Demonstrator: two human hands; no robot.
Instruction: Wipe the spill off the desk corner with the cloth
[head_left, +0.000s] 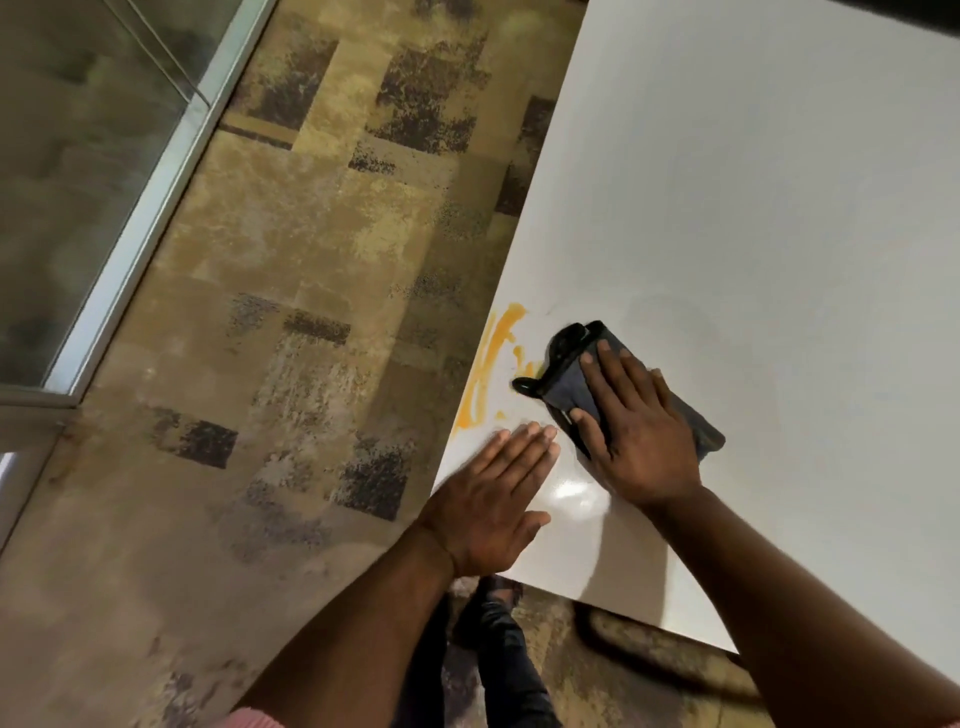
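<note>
An orange-yellow spill (491, 358) streaks along the left edge of the white desk (753, 208), near its front left corner. A folded dark grey cloth (571, 382) lies flat on the desk just right of the spill, its left edge touching the smear. My right hand (636, 434) presses down on the cloth with the fingers spread over it. My left hand (493, 501) rests flat on the desk corner, palm down, fingers together, holding nothing, just below the spill.
Patterned tan and dark carpet (291, 291) covers the floor left of the desk. A glass partition with a metal frame (140, 208) runs along the far left. My dark trouser leg and shoe (498, 639) show below the desk's front edge.
</note>
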